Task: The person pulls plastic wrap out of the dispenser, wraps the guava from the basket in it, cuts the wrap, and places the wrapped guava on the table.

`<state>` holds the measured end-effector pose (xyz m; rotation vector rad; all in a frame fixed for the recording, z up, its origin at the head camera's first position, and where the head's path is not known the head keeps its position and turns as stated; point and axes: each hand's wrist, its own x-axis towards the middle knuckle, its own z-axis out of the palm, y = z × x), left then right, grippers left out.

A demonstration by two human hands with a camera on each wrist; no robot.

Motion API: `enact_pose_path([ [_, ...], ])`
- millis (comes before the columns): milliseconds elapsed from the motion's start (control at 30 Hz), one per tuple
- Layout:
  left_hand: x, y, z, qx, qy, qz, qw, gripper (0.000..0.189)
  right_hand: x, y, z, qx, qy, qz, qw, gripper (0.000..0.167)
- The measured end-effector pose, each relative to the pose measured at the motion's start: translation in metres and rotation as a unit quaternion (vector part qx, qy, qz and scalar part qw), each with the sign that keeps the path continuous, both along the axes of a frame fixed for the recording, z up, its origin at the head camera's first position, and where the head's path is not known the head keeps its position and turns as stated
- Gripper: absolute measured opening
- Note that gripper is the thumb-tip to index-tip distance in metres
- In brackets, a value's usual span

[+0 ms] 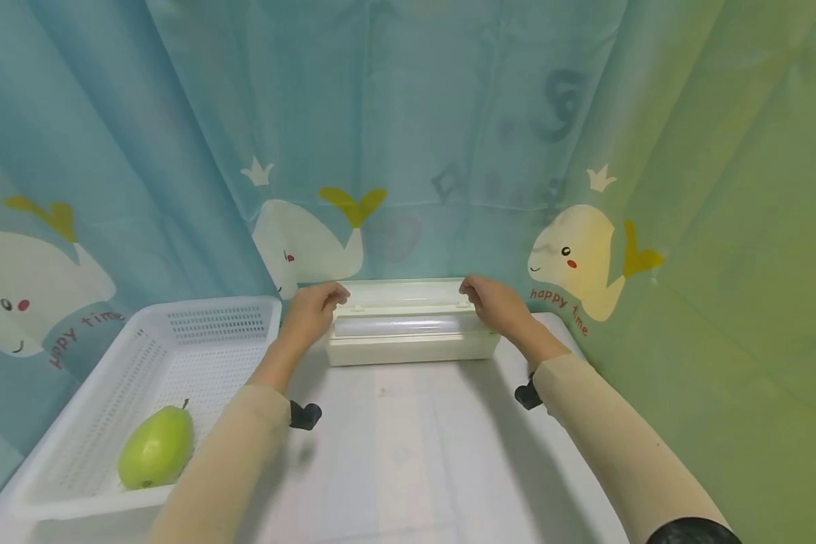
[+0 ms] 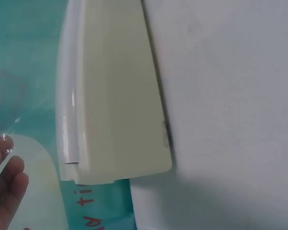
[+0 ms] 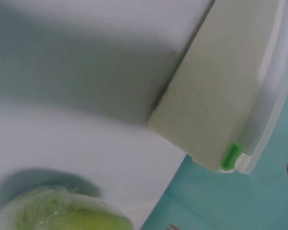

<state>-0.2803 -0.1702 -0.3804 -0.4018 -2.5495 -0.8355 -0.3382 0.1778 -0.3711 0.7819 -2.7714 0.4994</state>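
A cream cling film dispenser (image 1: pixel 411 351) lies lengthwise at the far side of the table, its lid (image 1: pixel 404 290) raised and the shiny film roll (image 1: pixel 408 326) showing inside. My left hand (image 1: pixel 310 311), at the dispenser's left end, pinches clear cling film (image 2: pixel 2 108) between thumb and fingers. At the right end, my right hand (image 1: pixel 496 304) has its fingers curled at the same level, pinching the film's other side. Little of the film shows in the head view because it is transparent. Only a fingertip of the right hand enters the right wrist view.
A white plastic basket (image 1: pixel 156 332) on the left holds a green pear (image 1: pixel 156 447). In the right wrist view, a film-wrapped green fruit (image 3: pixel 67 213) lies on the white table (image 1: pixel 394 453). Behind the dispenser hangs a blue-green curtain (image 1: pixel 435 136) with printed whales.
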Motion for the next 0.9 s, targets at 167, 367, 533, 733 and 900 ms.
enact_pose_path([
  [167, 0.005, -0.001, 0.007, 0.011, 0.016, 0.009, 0.9998, 0.020, -0.001, 0.000, 0.008, 0.003, 0.014, 0.010, 0.9999, 0.018],
  [367, 0.006, 0.001, 0.013, 0.010, 0.037, 0.008, 0.9992, 0.019, 0.001, 0.003, 0.017, -0.002, 0.011, 0.015, 0.9998, 0.018],
  [533, 0.005, 0.003, 0.017, 0.007, 0.048, 0.011, 0.9988, 0.018, 0.004, 0.005, 0.024, -0.005, 0.020, 0.022, 0.9995, 0.018],
  [733, 0.008, 0.003, 0.023, 0.009, 0.059, 0.015, 0.9981, 0.016, 0.003, 0.006, 0.030, -0.007, 0.032, 0.028, 0.9991, 0.018],
  [900, 0.012, 0.005, 0.029, 0.008, 0.063, 0.020, 0.9978, 0.015, 0.005, 0.008, 0.035, -0.012, 0.028, 0.025, 0.9992, 0.018],
])
